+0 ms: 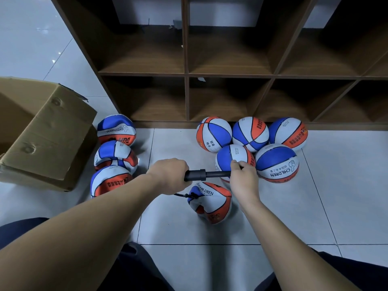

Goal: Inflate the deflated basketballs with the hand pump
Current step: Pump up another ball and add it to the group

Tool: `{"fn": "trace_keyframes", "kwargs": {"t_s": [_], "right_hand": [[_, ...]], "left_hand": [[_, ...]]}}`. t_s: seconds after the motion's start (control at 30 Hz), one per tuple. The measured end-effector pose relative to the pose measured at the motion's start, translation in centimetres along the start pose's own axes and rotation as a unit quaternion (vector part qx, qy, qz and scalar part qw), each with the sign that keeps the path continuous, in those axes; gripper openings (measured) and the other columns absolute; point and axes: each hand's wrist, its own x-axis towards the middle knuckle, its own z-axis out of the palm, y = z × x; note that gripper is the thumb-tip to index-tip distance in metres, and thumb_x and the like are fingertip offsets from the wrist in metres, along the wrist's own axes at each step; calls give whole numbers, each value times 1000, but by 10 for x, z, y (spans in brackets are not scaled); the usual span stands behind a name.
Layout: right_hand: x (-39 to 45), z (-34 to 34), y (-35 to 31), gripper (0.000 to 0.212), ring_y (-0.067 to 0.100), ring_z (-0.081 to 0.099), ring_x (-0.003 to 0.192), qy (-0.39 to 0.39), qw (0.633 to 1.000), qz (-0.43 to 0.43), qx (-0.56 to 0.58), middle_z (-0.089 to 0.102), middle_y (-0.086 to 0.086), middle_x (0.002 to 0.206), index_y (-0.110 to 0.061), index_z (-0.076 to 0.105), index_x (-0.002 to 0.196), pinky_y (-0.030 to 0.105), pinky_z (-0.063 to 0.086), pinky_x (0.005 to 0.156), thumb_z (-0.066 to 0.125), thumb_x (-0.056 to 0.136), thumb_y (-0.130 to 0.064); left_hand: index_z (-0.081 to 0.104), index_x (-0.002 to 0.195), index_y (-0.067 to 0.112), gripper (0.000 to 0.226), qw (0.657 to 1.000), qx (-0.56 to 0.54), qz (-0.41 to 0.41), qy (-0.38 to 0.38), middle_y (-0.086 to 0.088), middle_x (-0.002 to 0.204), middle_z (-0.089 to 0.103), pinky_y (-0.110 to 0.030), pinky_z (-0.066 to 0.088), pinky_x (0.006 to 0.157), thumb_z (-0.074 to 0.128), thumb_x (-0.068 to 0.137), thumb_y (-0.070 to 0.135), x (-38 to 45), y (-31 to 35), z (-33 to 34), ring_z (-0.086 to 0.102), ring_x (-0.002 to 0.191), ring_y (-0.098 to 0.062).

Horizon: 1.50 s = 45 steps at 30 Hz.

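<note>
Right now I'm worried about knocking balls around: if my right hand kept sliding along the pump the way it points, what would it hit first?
Probably the round ball just past your right hand; they already overlap, though depth is unclear.

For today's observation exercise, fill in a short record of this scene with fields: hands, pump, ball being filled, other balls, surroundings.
left hand: left hand grips the pump's barrel end
right hand: right hand grips the pump's other end
pump: black hand pump, held level
ball being filled: crumpled ball on the floor, joined by a thin hose
other balls: five round at right, three sagging at left
surroundings: cardboard box, wooden shelf
</note>
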Motion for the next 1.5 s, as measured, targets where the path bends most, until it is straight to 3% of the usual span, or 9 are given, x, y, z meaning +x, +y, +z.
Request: {"fn": "trace_keyframes", "kwargs": {"t_s": [0.27,0.43,0.73,0.93,1.03,1.2,1.33,1.5], "right_hand": [[-18,16,-6,37,21,36,63,-42,999,-20,-8,36,-9,57,-14,40,74,39,35,63,50,106,-28],[-29,23,-12,36,19,42,64,-66,997,-34,-5,44,-5,64,-12,46,78,38,39,66,49,109,-30],[-34,29,-12,36,19,47,68,-70,997,-40,-11,48,-3,67,-11,50,81,40,43,68,49,110,-31],[-31,28,-10,38,17,45,62,-82,997,-14,7,45,-8,61,-17,48,75,35,41,63,51,109,-31],[-27,29,-9,38,18,45,62,-83,996,-2,18,45,-2,65,-14,48,75,33,40,61,53,109,-31],[-19,21,-11,36,5,47,47,-110,994,13,3,50,-8,57,-14,53,77,27,40,56,55,108,-32],[1,-1,-13,35,19,43,57,-109,992,59,8,43,1,62,-15,46,70,35,41,58,61,98,-29],[23,-38,-12,17,22,25,61,-37,995,86,15,31,7,70,-20,43,77,35,20,55,57,86,-20]], "left_hand": [[60,82,24,26,1000,-2,16,3,3,75,63,-32,47,58,57,96,46,-1,10,-3,62,70,-24],[63,84,24,24,1000,2,19,7,3,75,63,-33,50,60,57,95,45,-1,15,-4,61,69,-24],[59,81,24,26,1000,8,26,2,3,75,61,-32,40,57,58,95,47,1,19,-4,59,69,-22],[63,85,24,24,999,4,34,-3,4,76,62,-31,39,56,59,94,45,2,18,-4,60,71,-23],[65,88,25,20,999,4,38,-6,4,77,62,-31,40,57,60,94,44,3,20,-5,59,70,-20],[62,84,26,20,999,-6,38,-8,5,77,63,-31,43,59,62,93,44,5,16,-6,62,75,-22],[54,75,26,28,1000,-9,18,-6,5,77,61,-31,43,59,63,94,45,5,5,-7,62,77,-23],[53,74,27,29,999,-23,-5,-21,5,76,62,-30,40,57,64,93,47,4,-6,-6,60,72,-19]]}}
